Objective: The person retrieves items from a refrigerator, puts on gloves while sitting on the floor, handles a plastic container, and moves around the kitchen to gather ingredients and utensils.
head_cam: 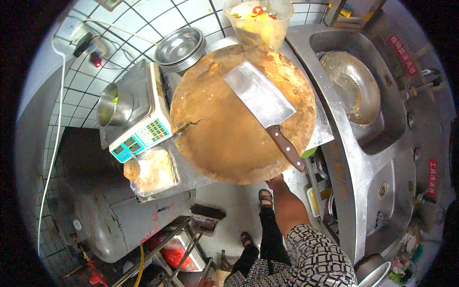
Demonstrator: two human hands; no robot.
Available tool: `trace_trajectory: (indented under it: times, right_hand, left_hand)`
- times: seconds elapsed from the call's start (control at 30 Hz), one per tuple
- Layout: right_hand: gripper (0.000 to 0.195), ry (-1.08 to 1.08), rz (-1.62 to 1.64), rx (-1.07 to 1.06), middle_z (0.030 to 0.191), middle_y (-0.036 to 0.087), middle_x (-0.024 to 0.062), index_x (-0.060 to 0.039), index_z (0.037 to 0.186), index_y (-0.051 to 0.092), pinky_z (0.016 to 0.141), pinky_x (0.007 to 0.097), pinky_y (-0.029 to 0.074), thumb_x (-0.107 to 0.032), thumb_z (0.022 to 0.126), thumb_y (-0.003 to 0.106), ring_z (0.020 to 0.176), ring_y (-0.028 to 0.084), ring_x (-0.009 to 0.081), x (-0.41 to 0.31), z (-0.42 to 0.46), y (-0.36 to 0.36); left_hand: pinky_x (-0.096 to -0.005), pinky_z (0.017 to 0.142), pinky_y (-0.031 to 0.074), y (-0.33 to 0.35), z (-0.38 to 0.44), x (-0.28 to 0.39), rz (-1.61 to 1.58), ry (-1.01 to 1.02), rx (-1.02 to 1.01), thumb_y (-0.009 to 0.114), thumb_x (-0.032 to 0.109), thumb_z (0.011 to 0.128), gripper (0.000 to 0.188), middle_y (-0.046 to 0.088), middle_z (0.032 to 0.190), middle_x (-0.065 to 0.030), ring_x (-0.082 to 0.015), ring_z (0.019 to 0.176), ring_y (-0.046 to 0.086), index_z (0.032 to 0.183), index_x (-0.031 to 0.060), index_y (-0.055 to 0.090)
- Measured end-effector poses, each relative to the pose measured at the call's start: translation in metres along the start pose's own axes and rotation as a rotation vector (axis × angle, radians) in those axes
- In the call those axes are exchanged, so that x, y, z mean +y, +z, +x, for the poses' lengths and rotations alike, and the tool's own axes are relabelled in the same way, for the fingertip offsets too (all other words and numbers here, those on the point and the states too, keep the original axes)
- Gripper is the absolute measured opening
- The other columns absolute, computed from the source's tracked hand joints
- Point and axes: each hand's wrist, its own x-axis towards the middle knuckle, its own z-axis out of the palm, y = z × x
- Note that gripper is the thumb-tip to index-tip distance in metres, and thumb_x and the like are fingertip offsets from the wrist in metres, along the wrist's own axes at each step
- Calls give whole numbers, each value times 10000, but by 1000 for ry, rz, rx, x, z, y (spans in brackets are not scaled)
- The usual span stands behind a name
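A cleaver [263, 98] with a brown riveted handle lies flat on a round wooden chopping block [218, 143]. Its handle reaches past the block's near right edge. My right hand [275, 182] is at that near edge, below the handle and apart from it. The block hides most of its fingers, so their grip cannot be told. What looks like a bit of my left hand [207, 282] shows at the bottom rim, too cut off to read. A crack runs into the block's left side.
A digital scale [143, 138] bearing a steel pot [114, 106] stands left, near stacked steel bowls [179, 48]. A plastic tub [260, 25] of cut food sits behind the block. At right, a sink [391, 118] holds a large pan [351, 86]. A bagged item [154, 172] lies front left.
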Motion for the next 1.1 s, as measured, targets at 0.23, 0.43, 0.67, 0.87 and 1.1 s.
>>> trace_trajectory:
  times: [0.23, 0.43, 0.67, 0.87, 1.1]
  right_hand:
    - [265, -272, -13, -244, 907, 579, 74, -39, 1027, 575, 741, 359, 505, -198, 829, 655, 836, 588, 236, -12, 13, 16]
    - [320, -231, -238, -48, 916, 605, 118, -5, 1016, 572, 671, 365, 513, -191, 779, 682, 769, 589, 226, -14, -98, -58]
    - [333, -295, -665, 153, 775, 642, 108, 32, 901, 657, 495, 304, 512, -254, 751, 740, 639, 617, 190, 10, -290, -230]
    - [239, -529, -411, 116, 780, 640, 33, -41, 880, 671, 604, 301, 480, -239, 754, 717, 684, 580, 133, 7, -513, -309]
    - [270, -948, 185, -103, 967, 658, 42, -25, 1003, 646, 828, 373, 499, -139, 773, 727, 871, 625, 181, 24, -690, -329]
  left_hand:
    - [-341, 626, 439, -10, -15, 38, -79, -23, -148, 521, 306, 914, 294, 595, 903, -92, -214, 752, 532, 1038, 46, 578]
    - [-257, 560, 426, 83, -34, 78, 731, 219, 19, 554, 295, 918, 270, 577, 699, -22, -110, 632, 545, 880, 29, 577]
    - [-310, 547, 439, 102, 41, 145, 890, 323, -241, 659, 157, 849, 275, 601, 737, -87, -158, 619, 542, 1019, -40, 570]
    - [-309, 553, 442, 253, 30, 141, 1293, 533, -480, 655, 157, 848, 269, 605, 742, -87, -157, 625, 546, 1016, -37, 575]
    - [-309, 559, 446, 349, -31, 121, 1497, 691, -749, 651, 158, 847, 263, 610, 747, -86, -156, 631, 551, 1011, -34, 581]
